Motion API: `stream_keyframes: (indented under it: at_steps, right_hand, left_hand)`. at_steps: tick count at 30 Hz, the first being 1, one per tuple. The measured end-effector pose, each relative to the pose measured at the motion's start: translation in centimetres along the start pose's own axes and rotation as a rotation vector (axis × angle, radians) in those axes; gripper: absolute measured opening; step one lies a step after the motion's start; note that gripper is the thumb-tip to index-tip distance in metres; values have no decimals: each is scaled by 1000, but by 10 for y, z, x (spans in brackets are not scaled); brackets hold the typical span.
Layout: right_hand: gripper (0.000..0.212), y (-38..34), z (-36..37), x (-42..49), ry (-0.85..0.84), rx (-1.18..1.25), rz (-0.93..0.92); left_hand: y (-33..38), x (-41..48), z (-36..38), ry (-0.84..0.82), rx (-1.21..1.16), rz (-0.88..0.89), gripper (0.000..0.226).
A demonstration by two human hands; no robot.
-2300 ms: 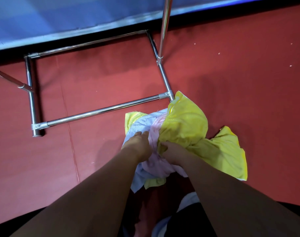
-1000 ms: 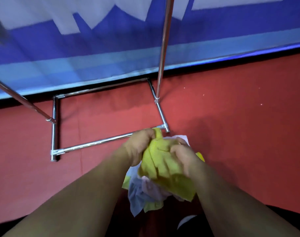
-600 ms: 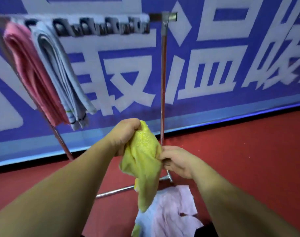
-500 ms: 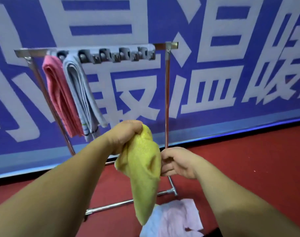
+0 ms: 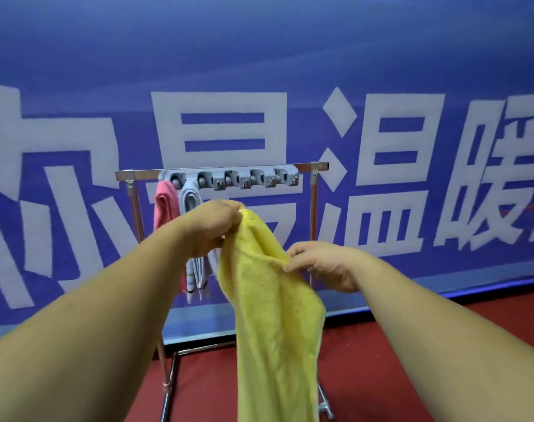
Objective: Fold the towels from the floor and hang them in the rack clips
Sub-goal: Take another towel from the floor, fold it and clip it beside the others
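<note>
The left hand (image 5: 217, 226) grips the yellow towel (image 5: 271, 315) by its top corner; the right hand (image 5: 323, 266) pinches its edge lower down. It hangs between them, before the rack (image 5: 313, 208), above the floor (image 5: 412, 345).

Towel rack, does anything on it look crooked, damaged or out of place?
Nothing stands out. The rack looks straight and undamaged, and the pink towel and grey towel hang folded from the left end of the clip strip. The yellow towel is unfolded, held by the left hand and right hand.
</note>
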State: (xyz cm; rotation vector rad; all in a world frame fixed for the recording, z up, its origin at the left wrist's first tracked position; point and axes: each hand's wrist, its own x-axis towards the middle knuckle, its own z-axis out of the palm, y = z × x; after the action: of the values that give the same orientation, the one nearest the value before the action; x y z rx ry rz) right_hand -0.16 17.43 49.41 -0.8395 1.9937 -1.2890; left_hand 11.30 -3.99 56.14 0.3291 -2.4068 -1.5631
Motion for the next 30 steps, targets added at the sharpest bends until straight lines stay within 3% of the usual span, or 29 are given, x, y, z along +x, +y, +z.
stream_keyframes:
  at_steps: [4, 7, 9, 11, 13, 17, 18, 20, 22, 25, 28, 30]
  right_hand:
    - [31, -7, 4, 6, 60, 88, 10]
    - [62, -10, 8, 5, -35, 6, 43]
    - [43, -8, 10, 3, -97, -85, 1]
    - [25, -10, 7, 3, -2, -140, -32]
    - [20, -15, 1, 5, 117, -94, -54]
    - [16, -38, -1, 2, 222, 67, 6]
    - [19, -43, 1, 4, 258, 56, 4]
    - [19, -51, 8, 9, 317, 49, -18]
    - [17, -57, 16, 17, 343, 72, -9]
    - [21, -64, 24, 26, 342, 97, 21]
    - [29, -72, 26, 22, 334, 195, 34]
    - [28, -75, 26, 15, 290, 205, 38]
  left_hand:
    - [12, 1, -8, -136, -139, 72, 35]
    - [20, 7, -7, -169, -222, 119, 35]
    - [21, 9, -5, -151, -262, 132, 35]
    - [16, 13, -8, -76, -279, 107, 31]
    - [6, 21, -14, 42, -210, 60, 28]
    - [-16, 27, -30, 157, 443, -34, 13]
    - [-19, 27, -32, 143, 478, -59, 21]
    - [-18, 24, -29, 63, 267, -35, 30]
    - [-8, 15, -20, -137, 96, 8, 35]
    - [2, 5, -1, -415, 118, -4, 52]
    - [-4, 12, 11, -356, 160, 16, 61]
    - [-9, 17, 15, -209, 216, 68, 42]
